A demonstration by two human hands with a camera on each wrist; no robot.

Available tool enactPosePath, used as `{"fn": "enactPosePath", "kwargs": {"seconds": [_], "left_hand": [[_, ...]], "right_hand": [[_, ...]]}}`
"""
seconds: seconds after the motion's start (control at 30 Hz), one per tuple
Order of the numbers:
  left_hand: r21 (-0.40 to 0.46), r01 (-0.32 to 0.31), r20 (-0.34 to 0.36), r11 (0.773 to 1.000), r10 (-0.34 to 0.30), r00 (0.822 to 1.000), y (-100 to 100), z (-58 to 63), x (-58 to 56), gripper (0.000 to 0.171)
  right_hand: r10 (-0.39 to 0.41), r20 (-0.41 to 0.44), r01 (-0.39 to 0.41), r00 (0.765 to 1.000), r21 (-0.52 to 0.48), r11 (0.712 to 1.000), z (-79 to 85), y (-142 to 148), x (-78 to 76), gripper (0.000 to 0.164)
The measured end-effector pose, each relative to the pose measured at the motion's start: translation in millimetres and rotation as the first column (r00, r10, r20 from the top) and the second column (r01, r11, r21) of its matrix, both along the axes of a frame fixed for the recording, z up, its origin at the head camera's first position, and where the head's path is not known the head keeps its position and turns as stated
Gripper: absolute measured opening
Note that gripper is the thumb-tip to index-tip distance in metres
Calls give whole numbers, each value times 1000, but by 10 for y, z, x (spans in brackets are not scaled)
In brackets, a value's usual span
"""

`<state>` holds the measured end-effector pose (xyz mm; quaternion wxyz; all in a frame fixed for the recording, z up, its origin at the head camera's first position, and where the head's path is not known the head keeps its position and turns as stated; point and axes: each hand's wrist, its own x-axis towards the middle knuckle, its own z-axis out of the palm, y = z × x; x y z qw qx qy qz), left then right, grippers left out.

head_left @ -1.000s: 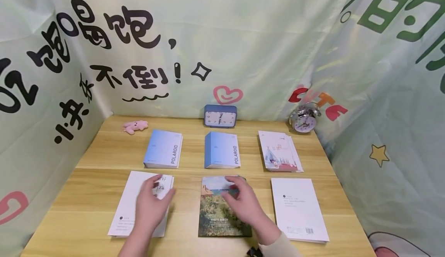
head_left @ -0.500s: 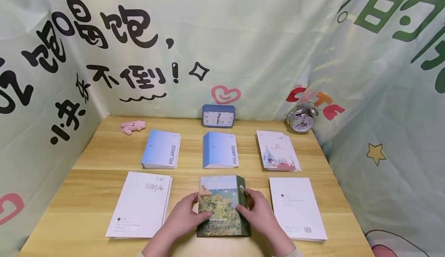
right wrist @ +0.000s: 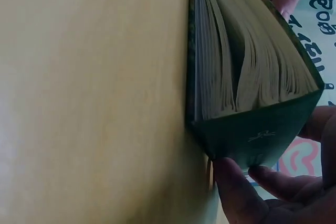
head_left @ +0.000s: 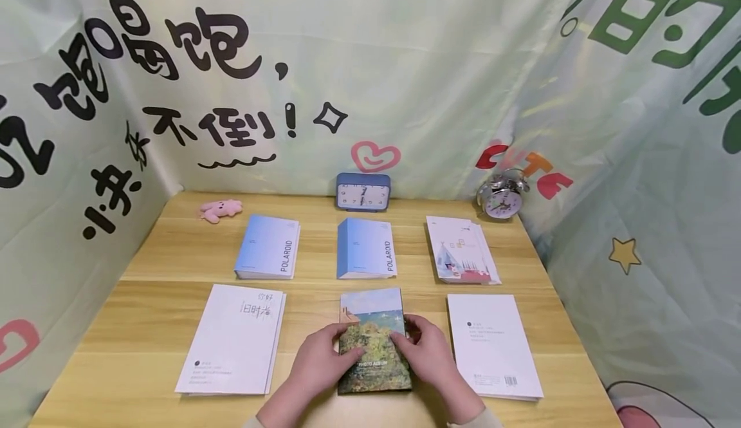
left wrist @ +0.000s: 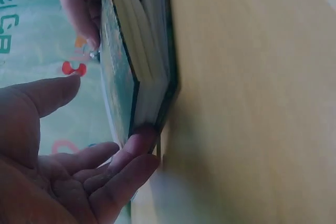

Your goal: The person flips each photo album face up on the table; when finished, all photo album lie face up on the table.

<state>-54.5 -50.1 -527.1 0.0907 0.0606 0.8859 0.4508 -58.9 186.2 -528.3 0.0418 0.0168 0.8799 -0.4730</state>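
A small photo album (head_left: 375, 315) with a painted seaside cover sits low at the front middle of the wooden table, between both hands. My left hand (head_left: 323, 358) is at its left side; in the left wrist view the fingertips (left wrist: 140, 142) touch the album's edge while the thumb stands off the cover. On the other side my right hand (head_left: 431, 354) holds the album, fingers against its dark green spine (right wrist: 252, 140) and thumb by the front cover. Slightly fanned pages (right wrist: 262, 61) show in the right wrist view. Whether the album touches the table is unclear.
White albums lie on either side, one left (head_left: 228, 344) and one right (head_left: 494, 351). Behind are two blue Polaroid albums (head_left: 266, 248) (head_left: 367, 248) and an illustrated album (head_left: 460, 251). Farther back sit a pink toy (head_left: 221, 210), a blue clock (head_left: 363, 193) and a silver alarm clock (head_left: 502, 196).
Both hands came down from above onto the album's sides. The album has since turned, so its spine no longer shows from above, and it has shifted slightly right.
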Motion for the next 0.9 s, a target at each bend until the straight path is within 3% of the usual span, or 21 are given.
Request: {"fn": "enactPosePath", "kwargs": {"seconds": [0.27,0.47,0.67,0.9], "left_hand": [[-15,-3,-5,1000,3,1000,8,-9,-25,65],[75,-9,26,997,7,1000,47,-23,-34,65],[140,24,39,990,-30,999,78,-34,-32,61],[90,79,4,993,-80,997,35,-55,-59,57]], "right_hand": [[-52,-7,50,999,-169,984,18,18,18,39],[-114,-43,99,993,-270,958,119,35,27,32],[-157,-114,116,981,-308,944,189,33,54,28],[-161,-159,91,974,-375,923,223,-21,88,31]]}}
